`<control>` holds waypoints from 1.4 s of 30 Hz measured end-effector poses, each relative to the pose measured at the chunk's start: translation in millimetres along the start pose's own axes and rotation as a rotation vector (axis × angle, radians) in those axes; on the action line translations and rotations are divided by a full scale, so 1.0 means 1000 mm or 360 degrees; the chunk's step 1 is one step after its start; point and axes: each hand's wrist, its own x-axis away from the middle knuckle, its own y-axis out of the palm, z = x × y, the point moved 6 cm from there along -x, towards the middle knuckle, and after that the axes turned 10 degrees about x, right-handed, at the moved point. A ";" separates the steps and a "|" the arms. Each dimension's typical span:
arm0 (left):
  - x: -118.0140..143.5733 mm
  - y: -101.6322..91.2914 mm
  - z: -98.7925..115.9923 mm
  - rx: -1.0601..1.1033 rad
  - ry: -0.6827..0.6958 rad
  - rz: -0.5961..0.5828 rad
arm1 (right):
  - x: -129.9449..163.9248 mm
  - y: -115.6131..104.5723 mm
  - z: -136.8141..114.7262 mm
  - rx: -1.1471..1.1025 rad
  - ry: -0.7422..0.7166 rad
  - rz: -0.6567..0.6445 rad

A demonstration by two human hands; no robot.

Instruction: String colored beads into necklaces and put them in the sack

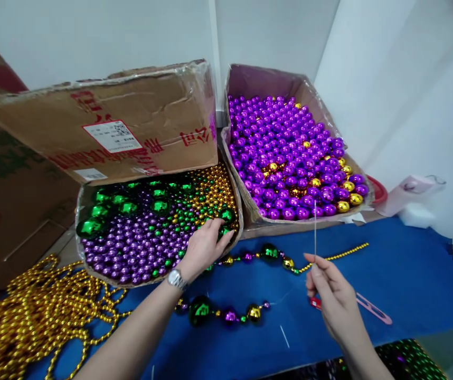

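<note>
My left hand (205,245), with a watch on the wrist, reaches into the front right corner of a cardboard box (239,232) of mixed beads. Its thumb and fingers close around a shiny green bead (223,230); another large green bead (227,215) sits just beyond the fingertips. Over the blue table, my right hand (331,295) pinches a thin, pale needle-like rod (315,232) upright. Near that hand lies a strand of green, gold and purple beads (269,252) ending in small gold beads. A second beaded strand (230,315) lies closer to me, with thin thread at its end.
Behind stands a box (232,182) of purple and gold beads. Gold bead chains (24,327) pile up at left. A pink tool (374,309) lies beside my right hand on the blue table (412,269). Green beads (408,359) show at the bottom right.
</note>
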 end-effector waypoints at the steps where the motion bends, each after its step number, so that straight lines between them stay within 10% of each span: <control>1: -0.007 0.005 -0.007 -0.0010 -0.0036 -0.0035 | 0.002 0.003 0.000 0.0007 0.0017 -0.0026; 10: -0.016 0.020 -0.030 0.0547 -0.0047 -0.0450 | 0.019 0.035 -0.005 0.0184 0.0013 -0.0390; 21: 0.024 0.032 -0.020 0.2956 -0.1207 -0.0195 | 0.034 0.055 -0.014 0.0711 -0.0572 -0.0474; 42: 0.036 0.040 -0.011 0.2931 -0.1183 -0.0425 | 0.038 0.059 -0.021 0.0892 -0.0924 -0.0394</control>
